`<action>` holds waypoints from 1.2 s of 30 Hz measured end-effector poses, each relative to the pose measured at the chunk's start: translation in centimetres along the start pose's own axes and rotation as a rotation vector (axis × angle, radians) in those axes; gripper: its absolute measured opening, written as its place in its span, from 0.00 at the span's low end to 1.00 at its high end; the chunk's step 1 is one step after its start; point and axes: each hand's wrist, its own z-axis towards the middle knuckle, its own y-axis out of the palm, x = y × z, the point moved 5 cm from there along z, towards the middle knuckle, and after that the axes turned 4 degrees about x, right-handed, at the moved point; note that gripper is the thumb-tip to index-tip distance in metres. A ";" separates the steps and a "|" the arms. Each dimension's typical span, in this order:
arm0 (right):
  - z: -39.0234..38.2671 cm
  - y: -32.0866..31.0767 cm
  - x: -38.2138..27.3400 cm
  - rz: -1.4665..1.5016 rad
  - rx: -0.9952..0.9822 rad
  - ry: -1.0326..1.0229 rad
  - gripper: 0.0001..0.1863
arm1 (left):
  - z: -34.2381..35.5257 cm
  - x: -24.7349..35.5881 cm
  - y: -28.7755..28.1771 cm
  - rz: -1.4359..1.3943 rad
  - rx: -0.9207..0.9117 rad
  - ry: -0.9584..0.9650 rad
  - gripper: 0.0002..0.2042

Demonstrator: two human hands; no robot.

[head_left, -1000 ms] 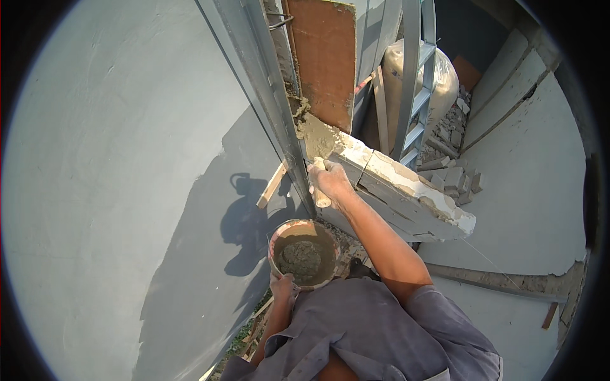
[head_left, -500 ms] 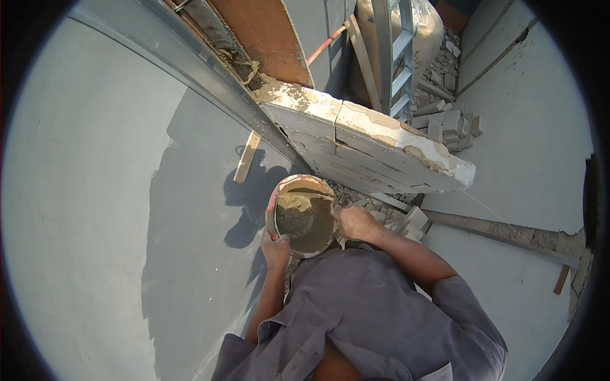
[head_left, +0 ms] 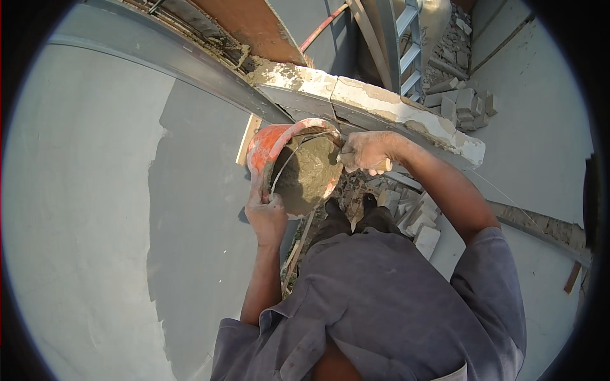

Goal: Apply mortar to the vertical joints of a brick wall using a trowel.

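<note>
A red, mortar-smeared bucket (head_left: 267,145) is tilted in front of me, its wire handle across the opening and wet grey mortar (head_left: 306,178) inside. My left hand (head_left: 265,216) grips its rim at the lower left. At the bucket's right side my right hand (head_left: 368,151) is closed on the wooden handle of a trowel (head_left: 384,166), whose blade is mostly hidden. Just beyond lies a low block wall (head_left: 406,111) with rough mortar on top, meeting a grey metal frame (head_left: 184,70).
A brown board (head_left: 248,25), a red-and-wood pole (head_left: 321,28) and an aluminium ladder (head_left: 410,54) stand behind the wall. Broken blocks (head_left: 464,108) lie to the right, more (head_left: 416,222) near my feet. A wooden strip (head_left: 246,140) leans left of the bucket.
My right hand left the wall top and came down to the bucket. Since then both hands have lifted the bucket higher and tilted it, with the right hand moving up alongside.
</note>
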 end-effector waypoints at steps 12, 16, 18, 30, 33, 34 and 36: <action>0.8 13.8 4.0 1.180 -0.226 -0.244 0.20 | -2.4 -6.1 0.6 -0.450 0.005 -0.465 0.19; -1.7 11.7 3.2 1.128 -0.182 -0.200 0.20 | -3.6 -9.8 3.0 -0.743 -0.036 -0.824 0.17; -3.9 10.1 1.7 1.236 -0.156 -0.127 0.16 | -3.8 -10.3 4.4 -0.828 -0.028 -0.928 0.19; -4.5 -9.1 -14.8 0.550 0.610 -0.357 0.17 | -6.8 -15.6 8.8 -0.903 -0.016 -0.930 0.23; 2.3 -13.7 -16.9 -0.041 0.883 -0.395 0.25 | -8.4 -15.9 9.4 -0.880 0.025 -0.984 0.22; 4.3 -14.3 -16.4 -0.237 1.015 -0.447 0.28 | -9.1 -16.1 9.2 -0.878 0.018 -0.986 0.22; 6.2 -13.7 -15.8 -0.244 1.082 -0.474 0.31 | -10.1 -17.2 8.3 -0.762 -0.003 -0.950 0.20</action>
